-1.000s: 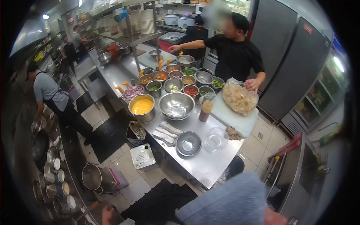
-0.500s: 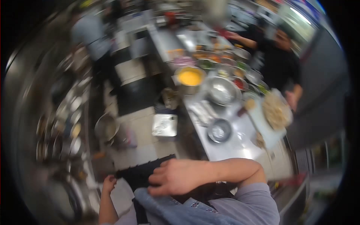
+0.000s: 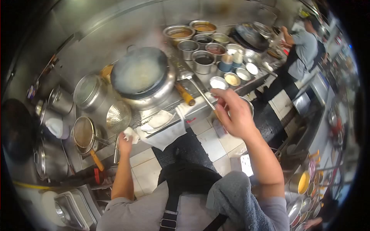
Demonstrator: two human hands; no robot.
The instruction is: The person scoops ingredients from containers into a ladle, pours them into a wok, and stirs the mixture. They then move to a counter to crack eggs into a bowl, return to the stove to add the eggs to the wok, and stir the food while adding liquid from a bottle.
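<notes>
My left hand is closed on a white cloth at the front edge of the stove, beside a perforated skimmer. Stretched out over the stove edge, my right hand has its fingers curved and apart. The handle end of a metal ladle lies close to its thumb; whether they touch I cannot tell. Left of the ladle sits a large dark wok with steaming, pale contents. A wooden handle sticks out between wok and ladle.
Seasoning pots and small bowls stand right of the wok. A round strainer and steel pots are on the left. Another person works at the far right of the stove. White cloths hang over the front edge.
The view has swung from the prep counter to the stove. My right arm, bent across my chest before, now reaches forward. My left hand has come forward, and a white cloth now shows in it.
</notes>
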